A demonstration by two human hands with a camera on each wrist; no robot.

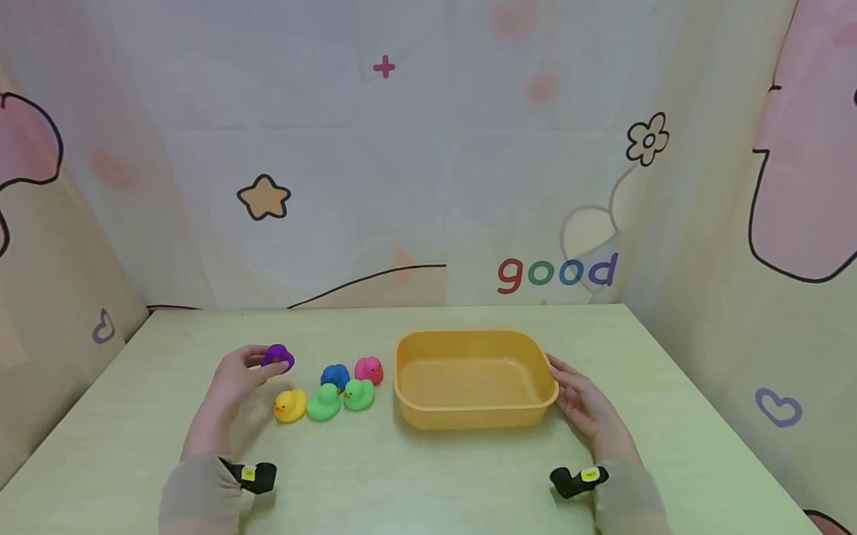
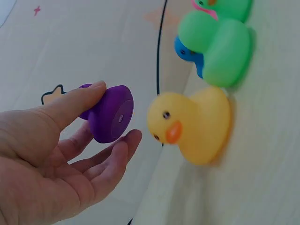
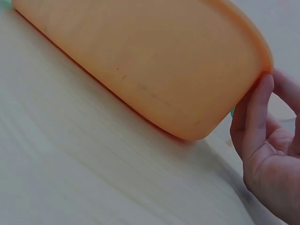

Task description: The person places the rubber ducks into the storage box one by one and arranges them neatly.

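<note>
A small purple toy duck (image 1: 278,356) is pinched between the thumb and fingers of my left hand (image 1: 238,378), raised off the table. In the left wrist view the flat underside of the purple duck (image 2: 112,115) shows. Closest to this hand, a yellow toy duck (image 1: 290,406) sits on the table. My right hand (image 1: 584,401) holds the right end of a yellow-orange plastic basin (image 1: 480,417). In the right wrist view its fingertips (image 3: 266,84) meet at the rim, against the outer wall. The basin stands upright on the table with nothing inside.
Beside the yellow duck are two green ducks (image 1: 324,403), with a blue duck (image 1: 336,376) and a pink duck (image 1: 368,370) behind them. These lie left of the basin on the pale table (image 1: 411,495). A printed cloth (image 1: 335,143) hangs along the back.
</note>
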